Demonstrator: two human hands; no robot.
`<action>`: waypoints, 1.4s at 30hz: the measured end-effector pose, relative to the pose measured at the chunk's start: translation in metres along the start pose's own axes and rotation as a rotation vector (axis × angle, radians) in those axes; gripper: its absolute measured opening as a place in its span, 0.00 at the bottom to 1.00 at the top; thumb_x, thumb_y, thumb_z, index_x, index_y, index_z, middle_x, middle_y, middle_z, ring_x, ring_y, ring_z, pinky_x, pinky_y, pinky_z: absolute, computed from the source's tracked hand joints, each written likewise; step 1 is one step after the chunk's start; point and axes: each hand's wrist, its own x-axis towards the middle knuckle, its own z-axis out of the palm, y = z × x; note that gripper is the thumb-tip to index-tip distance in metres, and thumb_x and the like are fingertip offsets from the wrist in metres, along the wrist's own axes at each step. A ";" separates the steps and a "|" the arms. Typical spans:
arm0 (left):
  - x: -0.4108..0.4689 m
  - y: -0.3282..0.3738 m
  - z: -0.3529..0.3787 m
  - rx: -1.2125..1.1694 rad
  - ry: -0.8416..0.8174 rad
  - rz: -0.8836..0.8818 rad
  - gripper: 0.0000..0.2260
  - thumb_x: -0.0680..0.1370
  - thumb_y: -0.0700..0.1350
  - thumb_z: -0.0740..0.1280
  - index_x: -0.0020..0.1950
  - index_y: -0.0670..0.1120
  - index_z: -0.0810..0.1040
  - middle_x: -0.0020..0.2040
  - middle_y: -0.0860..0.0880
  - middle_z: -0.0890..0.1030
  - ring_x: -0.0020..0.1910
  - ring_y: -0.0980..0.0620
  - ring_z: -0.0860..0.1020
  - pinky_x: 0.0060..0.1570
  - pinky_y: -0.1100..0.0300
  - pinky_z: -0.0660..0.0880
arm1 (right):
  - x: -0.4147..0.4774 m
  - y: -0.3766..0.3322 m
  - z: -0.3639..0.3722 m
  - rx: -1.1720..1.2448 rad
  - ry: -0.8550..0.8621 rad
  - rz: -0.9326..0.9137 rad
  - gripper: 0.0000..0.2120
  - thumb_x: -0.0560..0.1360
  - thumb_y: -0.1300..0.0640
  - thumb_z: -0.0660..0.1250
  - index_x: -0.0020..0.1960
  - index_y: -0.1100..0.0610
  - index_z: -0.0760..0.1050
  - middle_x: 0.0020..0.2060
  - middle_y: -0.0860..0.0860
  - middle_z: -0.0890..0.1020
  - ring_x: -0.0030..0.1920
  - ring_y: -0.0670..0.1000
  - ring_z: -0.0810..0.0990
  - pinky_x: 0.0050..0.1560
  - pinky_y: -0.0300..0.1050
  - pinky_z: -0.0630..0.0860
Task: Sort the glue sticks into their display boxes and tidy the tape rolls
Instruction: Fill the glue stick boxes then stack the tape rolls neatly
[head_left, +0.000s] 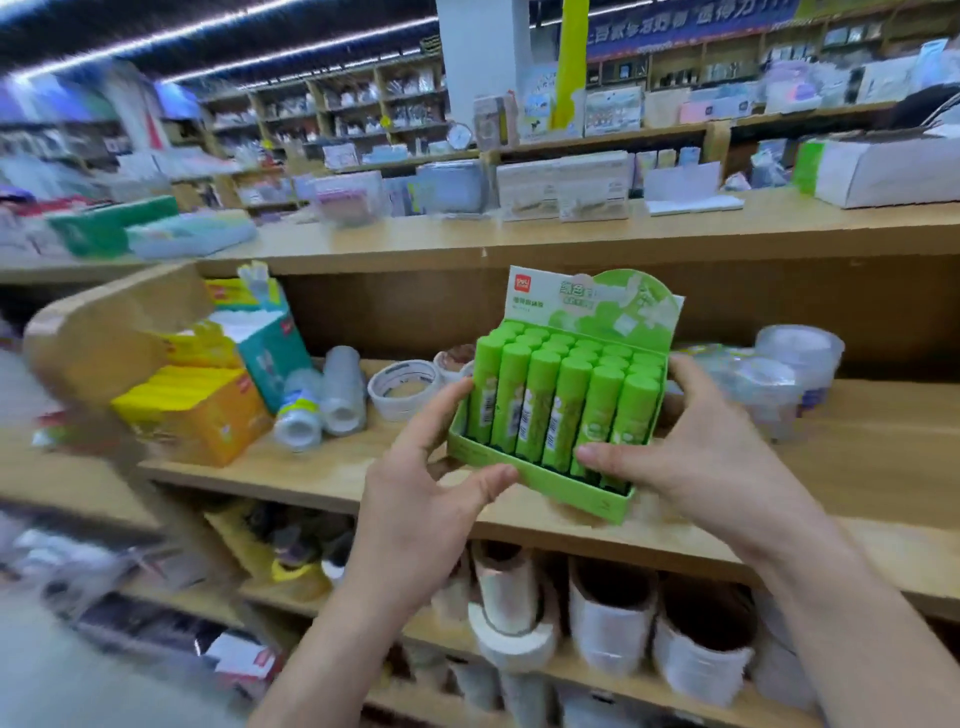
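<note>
A green display box (571, 483) full of several upright green glue sticks (566, 400) is held tilted just above the wooden shelf (337, 478). My left hand (436, 483) grips its left front corner, thumb on the front wall. My right hand (696, 457) grips its right side, thumb over the front sticks. Left of the box a white tape roll (402, 387) lies flat, with clear tape rolls (340, 400) on their sides beside it. More clear tape rolls (779, 374) sit to the right.
A yellow-orange display box (202, 410) and a teal box (270, 343) stand at the shelf's left end. Large tape rolls (608, 618) fill the shelf below. A wider counter above carries stationery stock (561, 187).
</note>
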 end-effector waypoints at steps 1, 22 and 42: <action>0.003 -0.011 -0.015 0.032 -0.017 -0.015 0.31 0.70 0.42 0.76 0.67 0.62 0.70 0.60 0.72 0.74 0.62 0.70 0.72 0.60 0.67 0.72 | 0.006 0.000 0.018 -0.028 0.004 0.001 0.39 0.52 0.47 0.83 0.58 0.43 0.71 0.50 0.43 0.84 0.51 0.45 0.83 0.56 0.52 0.78; 0.123 -0.150 -0.121 1.070 -0.294 -0.052 0.22 0.76 0.58 0.65 0.68 0.66 0.61 0.76 0.50 0.59 0.72 0.42 0.57 0.55 0.44 0.76 | 0.052 -0.004 0.149 -0.345 0.010 0.071 0.51 0.68 0.55 0.78 0.78 0.46 0.46 0.72 0.46 0.68 0.71 0.52 0.67 0.62 0.43 0.64; 0.128 -0.153 -0.107 0.828 -0.398 0.101 0.21 0.76 0.60 0.64 0.68 0.69 0.63 0.77 0.60 0.58 0.76 0.53 0.53 0.64 0.45 0.70 | 0.061 -0.002 0.098 -0.050 -0.004 0.053 0.41 0.61 0.66 0.80 0.63 0.40 0.63 0.50 0.46 0.80 0.46 0.41 0.82 0.45 0.39 0.77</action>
